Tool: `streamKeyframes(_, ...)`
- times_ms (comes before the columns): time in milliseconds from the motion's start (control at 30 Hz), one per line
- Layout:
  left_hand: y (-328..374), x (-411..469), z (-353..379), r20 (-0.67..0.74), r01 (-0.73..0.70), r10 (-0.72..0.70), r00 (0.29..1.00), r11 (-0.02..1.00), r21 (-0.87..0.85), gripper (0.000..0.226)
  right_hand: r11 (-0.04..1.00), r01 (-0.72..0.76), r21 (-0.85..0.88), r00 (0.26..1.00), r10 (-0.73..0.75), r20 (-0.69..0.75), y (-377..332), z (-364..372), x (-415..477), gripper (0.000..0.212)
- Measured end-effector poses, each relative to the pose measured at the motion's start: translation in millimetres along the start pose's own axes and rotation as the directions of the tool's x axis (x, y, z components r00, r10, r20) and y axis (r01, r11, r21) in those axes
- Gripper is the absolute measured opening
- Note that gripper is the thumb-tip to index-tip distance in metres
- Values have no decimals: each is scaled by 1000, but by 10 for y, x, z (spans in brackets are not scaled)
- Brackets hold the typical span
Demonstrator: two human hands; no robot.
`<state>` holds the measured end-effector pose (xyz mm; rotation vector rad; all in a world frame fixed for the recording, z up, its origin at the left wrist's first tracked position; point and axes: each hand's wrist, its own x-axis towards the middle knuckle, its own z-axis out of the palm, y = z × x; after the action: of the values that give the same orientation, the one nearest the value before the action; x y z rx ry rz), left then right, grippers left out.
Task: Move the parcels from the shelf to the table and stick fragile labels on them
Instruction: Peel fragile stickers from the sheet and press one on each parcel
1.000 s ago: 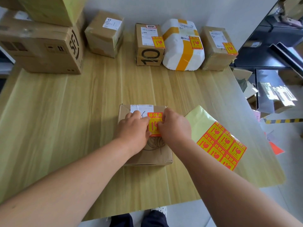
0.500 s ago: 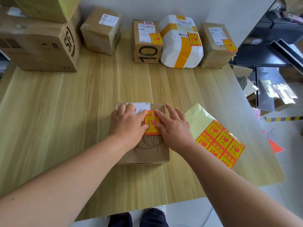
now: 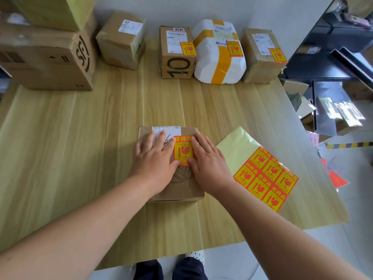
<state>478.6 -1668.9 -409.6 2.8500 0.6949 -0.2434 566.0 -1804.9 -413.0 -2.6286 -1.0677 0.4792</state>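
A small brown cardboard parcel (image 3: pixel 181 188) lies on the wooden table (image 3: pixel 80 148) in front of me. An orange and yellow fragile label (image 3: pixel 183 150) sits flat on its top, beside a white address slip. My left hand (image 3: pixel 155 156) lies flat on the parcel left of the label, fingers straight. My right hand (image 3: pixel 207 158) presses flat on the label's right edge. To the right lies the label sheet (image 3: pixel 262 174) with several fragile labels on yellow backing.
Along the back wall stand a box marked 10 (image 3: pixel 177 63), a white parcel with yellow tape (image 3: pixel 218 57) and a brown box (image 3: pixel 260 57), each labelled. An unlabelled box (image 3: pixel 121 41) and large stacked cartons (image 3: pixel 46 57) stand at the back left. Dark shelving (image 3: pixel 333 47) is at the right.
Both hands went from pinching the label at its edges to lying flat. The fingers spread out and smoothed the label down onto the parcel.
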Motion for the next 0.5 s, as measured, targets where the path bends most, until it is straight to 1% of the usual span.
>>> streamKeyframes(100,50,-28,-4,-8,96,-97,995,993,-61,77,994,-60,87,998,60,0,-49,4,-30,73)
streamKeyframes(167,88,-31,11,18,158,-157,987,982,-100,82,991,-83,104,997,83,2,-90,32,-36,78)
streamKeyframes(233,99,-20,18,39,186,-183,982,975,-122,84,987,-103,125,995,103,5,-98,43,-33,80)
streamKeyframes(300,74,-24,14,25,160,-159,987,980,-116,84,984,-110,143,994,110,3,-73,23,-49,80)
streamKeyframes(367,26,-55,21,-5,78,-78,997,996,-48,80,989,-95,117,995,95,1,-37,3,-80,77)
streamKeyframes(433,-22,-84,42,20,18,-18,1000,1000,19,73,995,-79,64,997,78,29,-9,-1,-105,72)
streamKeyframes(500,-47,-86,51,74,33,-33,997,999,9,70,997,-71,41,996,69,48,9,3,-109,70)
